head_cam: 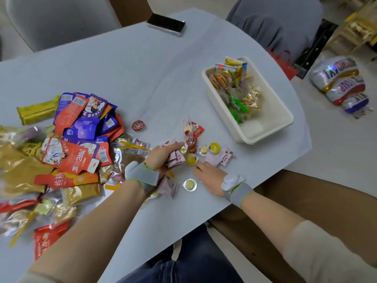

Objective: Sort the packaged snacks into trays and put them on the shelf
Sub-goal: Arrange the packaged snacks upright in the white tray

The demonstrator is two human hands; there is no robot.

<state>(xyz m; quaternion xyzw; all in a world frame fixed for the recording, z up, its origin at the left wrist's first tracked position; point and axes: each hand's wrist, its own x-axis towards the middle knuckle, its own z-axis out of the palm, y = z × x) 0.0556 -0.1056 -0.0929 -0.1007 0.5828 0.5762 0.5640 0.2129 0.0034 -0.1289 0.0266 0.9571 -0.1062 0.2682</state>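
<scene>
My left hand (161, 158) holds a few small pale pink packets (175, 159), fingers curled round them, just beside the jelly cups (214, 148) in the middle of the table (142, 82). My right hand (210, 178) lies flat with fingers loose, holding nothing. One white tray (265, 131) is partly filled with biscuits; the big heap of snacks (77, 139) on my left still waits, so I judge most sorting remains.

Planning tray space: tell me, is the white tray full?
Partly full: the white tray holds snack packets at its far end; its near end is bare.
</scene>
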